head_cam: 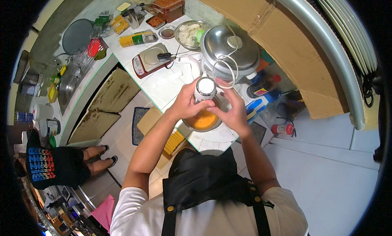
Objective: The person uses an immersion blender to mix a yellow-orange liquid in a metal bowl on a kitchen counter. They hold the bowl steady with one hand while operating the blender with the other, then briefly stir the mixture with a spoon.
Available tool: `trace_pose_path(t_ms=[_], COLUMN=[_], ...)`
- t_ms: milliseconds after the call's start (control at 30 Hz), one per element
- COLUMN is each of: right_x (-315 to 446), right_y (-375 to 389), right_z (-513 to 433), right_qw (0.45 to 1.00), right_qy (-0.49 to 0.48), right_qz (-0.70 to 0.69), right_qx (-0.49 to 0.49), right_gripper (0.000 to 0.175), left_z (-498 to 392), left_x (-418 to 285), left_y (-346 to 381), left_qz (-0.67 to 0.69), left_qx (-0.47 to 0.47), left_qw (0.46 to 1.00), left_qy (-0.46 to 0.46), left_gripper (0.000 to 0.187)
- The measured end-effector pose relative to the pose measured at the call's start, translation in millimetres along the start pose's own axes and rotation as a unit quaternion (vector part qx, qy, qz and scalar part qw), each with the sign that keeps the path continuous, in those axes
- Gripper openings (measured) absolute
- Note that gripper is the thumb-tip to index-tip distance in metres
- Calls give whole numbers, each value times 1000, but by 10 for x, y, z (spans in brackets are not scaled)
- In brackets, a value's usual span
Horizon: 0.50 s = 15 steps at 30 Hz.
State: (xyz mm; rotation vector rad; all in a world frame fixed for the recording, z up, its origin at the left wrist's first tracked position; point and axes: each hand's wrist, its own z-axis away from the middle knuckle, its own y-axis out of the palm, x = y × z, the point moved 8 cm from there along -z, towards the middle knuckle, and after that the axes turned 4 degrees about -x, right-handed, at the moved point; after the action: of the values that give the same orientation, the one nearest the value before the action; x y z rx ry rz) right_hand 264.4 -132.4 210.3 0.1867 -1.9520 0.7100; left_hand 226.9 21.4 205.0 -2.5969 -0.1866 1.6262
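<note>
My left hand (188, 102) is wrapped around the upright white body of a hand-held electric blender (205, 87), seen from its top end. Below it, a metal bowl (186, 125) holds an orange-yellow liquid (203, 120) that looks like beaten egg. My right hand (231, 109) curves beside the blender with fingers apart, its thumb meeting my left thumb. A white power cord (235, 67) loops next to the right fingertips. The blender's lower end is hidden by my hands.
A large lidded metal cooker (229, 46) stands just beyond. Nearby are a kitchen scale (151, 60), a bowl of rice (188, 34), a dark sauce bottle (260, 87) and a glass-edged counter corner (211, 145). Another person (55, 167) stands at the left; a fire extinguisher (282, 128) is at right.
</note>
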Motion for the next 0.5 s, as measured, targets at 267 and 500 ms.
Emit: trace_pose_path(t_ms=[267,500], right_x=[-253,-534], right_y=[-186,-387], right_z=[58,840], right_qw=[997,973], right_qy=[56,6], right_qz=[-34,104], right_qx=[-30,-206], right_gripper=[53,17], left_z=[-70,-155], left_x=[304,423], left_y=[-142,-293], left_qz=[57,142], left_qx=[5,-35], left_qw=[997,987], left_qy=[-53,-72], left_gripper=[48,44])
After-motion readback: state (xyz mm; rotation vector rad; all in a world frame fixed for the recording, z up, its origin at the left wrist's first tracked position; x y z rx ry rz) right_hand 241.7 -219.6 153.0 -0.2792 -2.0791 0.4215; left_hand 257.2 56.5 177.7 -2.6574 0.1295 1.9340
